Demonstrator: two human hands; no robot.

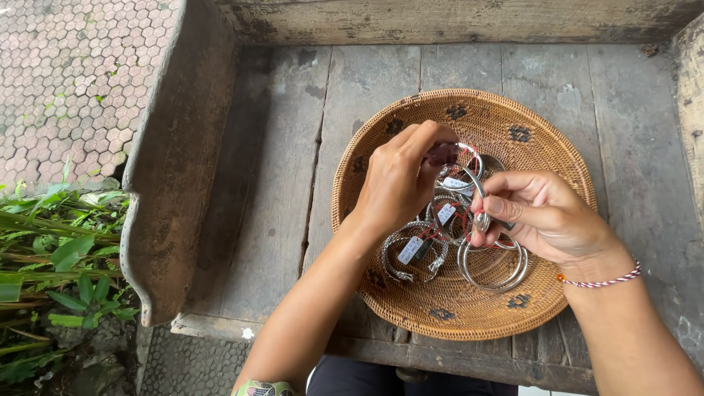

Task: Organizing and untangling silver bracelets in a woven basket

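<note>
A round woven basket [513, 117] sits on a weathered wooden bench seat [293, 169]. Inside lie several silver bangles [414, 253] with small white tags on red strings. My left hand [400, 180] pinches one end of a silver bangle [473, 172], at a purple stone, above the basket's middle. My right hand [543, 213] grips the other end of the same bangle between thumb and fingertips. A red-and-white cord bracelet [601, 281] circles my right wrist.
The bench has a raised curved armrest [176, 161] on the left and a wooden backrest [455, 22] along the top. Beyond the armrest is hexagon-tiled paving [66, 73] and green plants [51, 257].
</note>
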